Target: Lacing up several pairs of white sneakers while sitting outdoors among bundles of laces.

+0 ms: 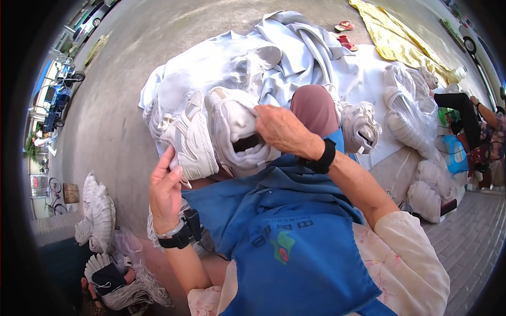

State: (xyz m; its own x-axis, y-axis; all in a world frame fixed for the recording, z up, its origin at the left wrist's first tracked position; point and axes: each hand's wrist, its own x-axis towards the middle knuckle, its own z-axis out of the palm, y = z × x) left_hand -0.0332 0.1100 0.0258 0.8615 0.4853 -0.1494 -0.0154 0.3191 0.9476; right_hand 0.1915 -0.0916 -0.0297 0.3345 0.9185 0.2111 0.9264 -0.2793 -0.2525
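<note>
Over my lap lie two off-white sneakers side by side, each with layered panels. My left hand (166, 185) grips the edge of the left sneaker (194, 139), its thumb on the near side and fingers at the outer side. The other sneaker (232, 113) shows its dark opening toward me. At that opening's right edge my right hand (284, 129) is closed, pinching the collar; its fingertips are partly hidden. A blue apron (295, 253) covers my lap. Beside my right knee lies another white sneaker (361, 126).
A pale blue cloth (311, 47) and clear plastic with white shoes spread ahead. At the right are bagged white shoes (403, 110) and a seated person (487, 126). Stacked white pieces (97, 210) and a bundle of white laces (134, 289) lie at the left. A yellow cloth (400, 42) lies far right.
</note>
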